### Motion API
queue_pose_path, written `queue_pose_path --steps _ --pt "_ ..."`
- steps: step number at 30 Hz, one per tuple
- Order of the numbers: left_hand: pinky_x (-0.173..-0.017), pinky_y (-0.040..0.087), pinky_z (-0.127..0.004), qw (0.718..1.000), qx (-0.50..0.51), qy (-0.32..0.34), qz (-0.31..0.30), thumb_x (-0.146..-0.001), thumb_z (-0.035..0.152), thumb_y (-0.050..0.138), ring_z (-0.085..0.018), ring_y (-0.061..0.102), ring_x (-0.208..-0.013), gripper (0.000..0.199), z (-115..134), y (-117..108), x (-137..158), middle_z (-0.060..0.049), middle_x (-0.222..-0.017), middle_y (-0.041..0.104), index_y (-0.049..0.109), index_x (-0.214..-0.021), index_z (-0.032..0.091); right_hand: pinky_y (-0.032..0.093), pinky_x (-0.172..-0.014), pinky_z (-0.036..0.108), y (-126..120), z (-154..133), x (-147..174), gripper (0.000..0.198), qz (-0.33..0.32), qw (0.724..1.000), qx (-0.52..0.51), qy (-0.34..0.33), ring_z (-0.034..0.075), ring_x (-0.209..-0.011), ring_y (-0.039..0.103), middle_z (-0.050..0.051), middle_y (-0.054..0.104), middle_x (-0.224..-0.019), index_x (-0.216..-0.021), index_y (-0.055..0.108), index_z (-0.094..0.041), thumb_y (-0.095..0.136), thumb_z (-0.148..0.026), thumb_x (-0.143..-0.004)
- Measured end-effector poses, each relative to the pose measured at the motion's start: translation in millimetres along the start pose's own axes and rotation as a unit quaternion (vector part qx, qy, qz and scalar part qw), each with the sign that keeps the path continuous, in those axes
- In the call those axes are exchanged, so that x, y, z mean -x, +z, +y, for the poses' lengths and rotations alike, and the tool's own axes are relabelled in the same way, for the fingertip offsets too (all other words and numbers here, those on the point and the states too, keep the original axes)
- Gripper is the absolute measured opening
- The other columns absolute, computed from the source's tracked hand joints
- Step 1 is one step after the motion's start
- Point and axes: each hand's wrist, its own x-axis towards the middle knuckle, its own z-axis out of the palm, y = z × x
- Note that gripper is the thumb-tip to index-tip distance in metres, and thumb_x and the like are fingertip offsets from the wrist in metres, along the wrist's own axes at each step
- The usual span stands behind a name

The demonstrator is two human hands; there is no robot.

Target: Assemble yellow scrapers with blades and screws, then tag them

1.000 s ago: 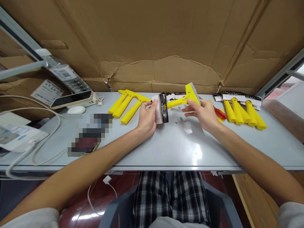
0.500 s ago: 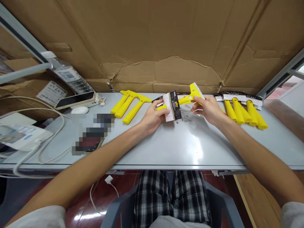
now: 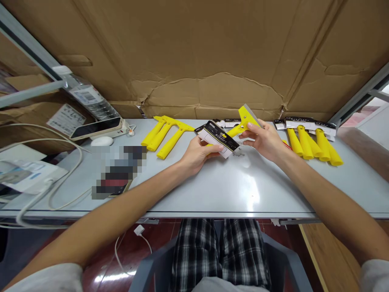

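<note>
My left hand [image 3: 197,157] pinches a black-and-white packaging card [image 3: 221,140], which lies tilted across the handle of a yellow scraper [image 3: 245,117]. Part of the handle shows by the left thumb; whether it passes through the card I cannot tell. Near its head, the scraper is gripped by my right hand [image 3: 265,140], thumb on the yellow plastic and the metal blade edge facing up and right. Several small screws [image 3: 239,153] lie on the table just below the card.
Several yellow scrapers [image 3: 165,136] lie left of my hands, and several more with cards [image 3: 306,146] lie right. A blurred phone [image 3: 121,172], white cables [image 3: 80,162], a phone on a power strip [image 3: 97,126] and a plastic bottle [image 3: 88,95] occupy the left. Cardboard [image 3: 212,52] stands behind.
The card has turned from nearly upright to a slant, its lower right end swinging right. The scraper head has shifted slightly left and tilted, still in my right hand.
</note>
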Motion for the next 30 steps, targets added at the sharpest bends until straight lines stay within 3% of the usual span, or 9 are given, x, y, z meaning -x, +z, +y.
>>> queue_pose_path --steps 4,7,10,14,17,21,26,30 --pt "-0.097 0.060 -0.046 0.995 -0.102 0.016 -0.008 -0.059 0.021 0.099 -0.028 0.074 -0.105 0.058 2 2 3 -0.012 -0.113 0.080 0.074 -0.111 0.016 0.057 -0.073 0.023 -1 3 1 0.069 -0.002 0.999 0.050 0.008 0.011 -0.090 0.068 0.009 0.072 -0.108 -0.117 0.066 -0.017 0.087 -0.064 -0.071" --pt "-0.098 0.059 -0.047 0.987 -0.159 0.033 0.019 -0.052 0.020 0.102 -0.029 0.074 -0.104 0.082 4 5 7 -0.010 -0.111 0.079 0.066 -0.126 0.020 0.056 -0.072 0.022 5 7 4 0.067 -0.025 0.995 0.086 0.037 0.011 -0.091 0.068 0.012 0.072 -0.113 -0.114 0.071 -0.013 0.087 -0.063 -0.072" --pt "-0.088 0.062 -0.045 0.992 -0.122 0.027 0.016 -0.053 0.020 0.101 -0.028 0.075 -0.102 0.098 5 9 13 -0.010 -0.115 0.077 0.054 -0.139 0.023 0.057 -0.073 0.021 17 10 9 0.066 -0.045 0.995 0.081 0.039 0.013 -0.100 0.069 0.012 0.070 -0.123 -0.114 0.072 -0.013 0.087 -0.061 -0.072" --pt "-0.073 0.063 -0.035 0.997 -0.056 0.042 0.021 -0.057 0.022 0.100 -0.025 0.075 -0.098 0.089 3 14 16 -0.011 -0.125 0.073 0.053 -0.134 0.025 0.061 -0.074 0.024 29 10 17 0.073 -0.067 0.997 0.007 0.031 0.016 -0.106 0.071 0.008 0.068 -0.129 -0.132 0.060 -0.024 0.083 -0.065 -0.076" --pt "-0.075 0.063 -0.033 0.996 -0.018 0.067 0.053 -0.059 0.024 0.100 -0.024 0.074 -0.100 0.085 -1 15 14 -0.011 -0.126 0.072 0.054 -0.130 0.023 0.064 -0.072 0.032 34 13 22 0.086 -0.106 0.993 0.022 0.055 0.018 -0.096 0.073 0.008 0.067 -0.127 -0.141 0.052 -0.028 0.090 -0.059 -0.070" --pt "-0.078 0.064 -0.035 0.997 -0.019 0.064 0.042 -0.063 0.028 0.100 -0.023 0.074 -0.095 0.077 -1 15 12 -0.011 -0.121 0.072 0.057 -0.127 0.021 0.063 -0.066 0.028 36 20 23 0.066 -0.145 0.985 0.070 0.064 0.016 -0.085 0.071 0.010 0.070 -0.107 -0.118 0.066 -0.015 0.091 -0.053 -0.070" --pt "-0.077 0.064 -0.034 0.997 -0.037 0.068 -0.011 -0.071 0.028 0.095 -0.020 0.073 -0.092 0.067 7 16 14 -0.011 -0.129 0.070 0.064 -0.129 0.022 0.063 -0.069 0.026 31 20 16 0.057 -0.080 0.995 0.001 0.055 0.011 -0.082 0.068 0.011 0.072 -0.111 -0.108 0.069 -0.013 0.093 -0.047 -0.068" --pt "-0.088 0.064 -0.038 0.998 -0.031 0.063 0.003 -0.064 0.018 0.097 -0.022 0.076 -0.100 0.093 8 13 14 -0.011 -0.133 0.071 0.054 -0.147 0.028 0.062 -0.068 0.023 27 20 12 0.059 -0.045 0.996 -0.033 0.073 0.012 -0.093 0.069 0.011 0.070 -0.123 -0.115 0.069 -0.014 0.093 -0.042 -0.069"
